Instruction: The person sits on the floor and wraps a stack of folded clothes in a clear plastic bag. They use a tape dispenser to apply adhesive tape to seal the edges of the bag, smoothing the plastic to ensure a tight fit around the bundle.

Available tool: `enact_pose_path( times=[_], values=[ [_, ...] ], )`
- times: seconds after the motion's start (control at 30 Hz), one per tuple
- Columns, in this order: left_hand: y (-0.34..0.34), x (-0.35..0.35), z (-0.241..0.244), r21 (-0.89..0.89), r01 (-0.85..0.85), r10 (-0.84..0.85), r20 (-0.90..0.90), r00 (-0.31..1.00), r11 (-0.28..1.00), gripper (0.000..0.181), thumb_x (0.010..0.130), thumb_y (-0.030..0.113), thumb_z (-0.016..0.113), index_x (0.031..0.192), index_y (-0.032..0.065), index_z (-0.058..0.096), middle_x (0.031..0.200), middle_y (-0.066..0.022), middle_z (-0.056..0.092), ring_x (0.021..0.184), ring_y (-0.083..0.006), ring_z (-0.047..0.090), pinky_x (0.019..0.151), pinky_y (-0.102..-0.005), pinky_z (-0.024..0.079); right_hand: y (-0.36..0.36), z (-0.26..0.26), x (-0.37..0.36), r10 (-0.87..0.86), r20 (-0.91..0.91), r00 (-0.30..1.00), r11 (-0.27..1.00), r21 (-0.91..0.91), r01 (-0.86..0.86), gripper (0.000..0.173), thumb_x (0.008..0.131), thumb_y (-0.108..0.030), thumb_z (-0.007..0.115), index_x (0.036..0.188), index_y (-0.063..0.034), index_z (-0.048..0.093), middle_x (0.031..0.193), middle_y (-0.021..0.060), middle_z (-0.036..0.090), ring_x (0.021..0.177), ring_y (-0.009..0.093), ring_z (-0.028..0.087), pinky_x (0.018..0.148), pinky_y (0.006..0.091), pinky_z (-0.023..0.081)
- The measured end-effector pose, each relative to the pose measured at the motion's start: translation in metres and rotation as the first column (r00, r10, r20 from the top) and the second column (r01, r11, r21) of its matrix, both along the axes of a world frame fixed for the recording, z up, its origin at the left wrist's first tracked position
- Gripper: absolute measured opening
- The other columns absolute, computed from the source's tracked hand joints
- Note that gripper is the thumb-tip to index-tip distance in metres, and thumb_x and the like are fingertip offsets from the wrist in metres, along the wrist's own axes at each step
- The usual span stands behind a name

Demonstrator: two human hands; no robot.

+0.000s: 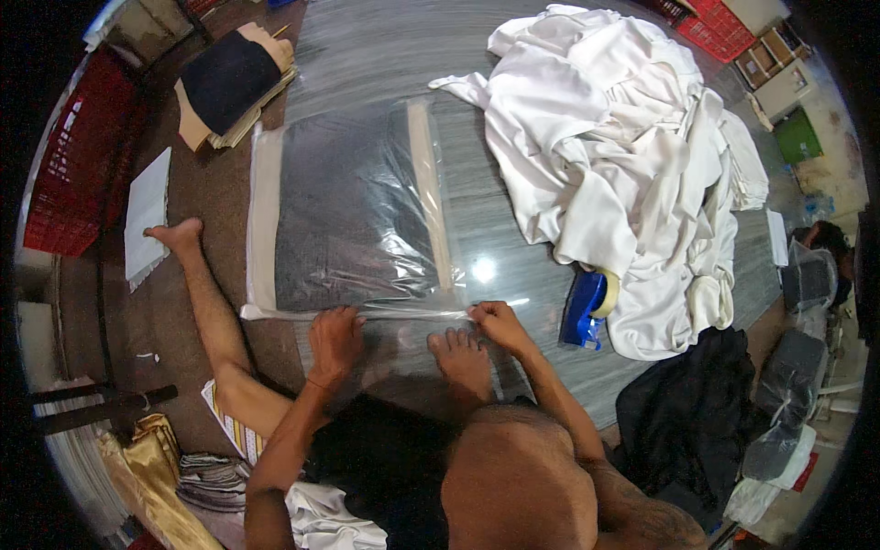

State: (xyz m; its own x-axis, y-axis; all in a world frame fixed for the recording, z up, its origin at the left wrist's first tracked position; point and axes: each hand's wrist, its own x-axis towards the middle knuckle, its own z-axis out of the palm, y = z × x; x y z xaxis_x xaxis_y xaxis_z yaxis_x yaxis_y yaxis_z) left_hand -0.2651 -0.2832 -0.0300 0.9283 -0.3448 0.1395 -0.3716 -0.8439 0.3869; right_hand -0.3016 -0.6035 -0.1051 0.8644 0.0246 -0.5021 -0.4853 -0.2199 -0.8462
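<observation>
A clear plastic bag [357, 206] holding dark folded fabric with beige edges lies flat before me, partly on the grey streaked sheet [364, 48]. My left hand [335, 344] grips the near edge of the bag, its fingers bent over the plastic. At the bag's near right corner, my right hand [500, 326] pinches the same edge. The plastic is drawn into a narrow fold between the hands. Right of my right hand stands a blue tape dispenser [583, 313] with a roll of yellowish tape, touching a heap of white fabric [584, 137].
A bare foot [462, 364] rests between my hands; the other touches a white sheet [146, 220] at left. Beyond lies a stack of beige and black pieces [234, 82]. Red plastic crates [82, 158] stand far left, black cloth [680, 419] lies at right.
</observation>
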Motion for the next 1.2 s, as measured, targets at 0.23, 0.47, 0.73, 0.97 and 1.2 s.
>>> enact_pose_path(
  times=[0.23,0.47,0.73,0.97,1.2],
  values=[
    [-0.031,-0.062,-0.023,-0.452,-0.292,0.002,-0.539,0.842,0.843,0.027,0.087,0.012,0.064,0.111,-0.0009,0.062,0.101,-0.0136,0.067,0.091,-0.0286,0.065,0.080,-0.0374,0.053,0.006,0.019,0.003,0.075,-0.045,0.996,0.997,-0.004,-0.075,0.033,0.093,-0.031,0.059,0.091,0.0008,0.065,0.074,0.0051,0.061,0.070,0.012,0.051,0.067,0.0322,0.044],
    [-0.095,-0.065,-0.079,-0.786,-0.572,-0.443,-0.610,0.656,0.235,0.043,0.098,0.026,0.048,0.124,-0.0077,0.051,0.114,-0.0192,0.062,0.112,-0.0293,0.059,0.097,-0.0367,0.047,-0.004,0.017,-0.006,0.251,0.276,0.928,0.966,-0.137,-0.220,0.029,0.095,-0.029,0.060,0.083,-0.0019,0.060,0.072,0.0068,0.058,0.067,0.015,0.054,0.063,0.0309,0.046],
    [-0.041,-0.027,0.014,-0.001,0.009,-0.009,0.014,1.000,1.000,0.030,0.090,0.019,0.057,0.114,0.0010,0.057,0.112,-0.0168,0.057,0.112,-0.0358,0.050,0.102,-0.0488,0.037,-0.008,0.003,-0.003,0.370,0.196,0.908,0.900,-0.317,-0.298,0.017,0.088,-0.018,0.060,0.093,-0.0017,0.064,0.087,0.0163,0.062,0.085,0.032,0.062,0.072,0.0422,0.050],
    [0.023,-0.001,-0.074,0.233,0.063,-0.093,0.124,0.988,0.970,0.020,0.077,0.003,0.062,0.097,0.0033,0.064,0.102,-0.0153,0.058,0.101,-0.0361,0.052,0.088,-0.0502,0.039,-0.022,0.021,0.011,0.399,0.331,0.855,0.872,-0.425,-0.242,0.027,0.091,-0.030,0.058,0.089,-0.0032,0.062,0.091,0.0148,0.061,0.088,0.034,0.060,0.075,0.0447,0.047],
    [0.009,-0.001,-0.025,0.296,0.213,-0.252,0.103,0.962,0.931,0.021,0.089,0.015,0.054,0.098,-0.0001,0.066,0.088,-0.0107,0.064,0.075,-0.0259,0.059,0.073,-0.0413,0.047,-0.038,0.038,0.026,0.329,0.272,0.904,0.860,-0.481,-0.169,0.028,0.090,-0.031,0.060,0.090,-0.0038,0.064,0.090,0.0153,0.063,0.089,0.035,0.062,0.075,0.0451,0.047]
  ],
)
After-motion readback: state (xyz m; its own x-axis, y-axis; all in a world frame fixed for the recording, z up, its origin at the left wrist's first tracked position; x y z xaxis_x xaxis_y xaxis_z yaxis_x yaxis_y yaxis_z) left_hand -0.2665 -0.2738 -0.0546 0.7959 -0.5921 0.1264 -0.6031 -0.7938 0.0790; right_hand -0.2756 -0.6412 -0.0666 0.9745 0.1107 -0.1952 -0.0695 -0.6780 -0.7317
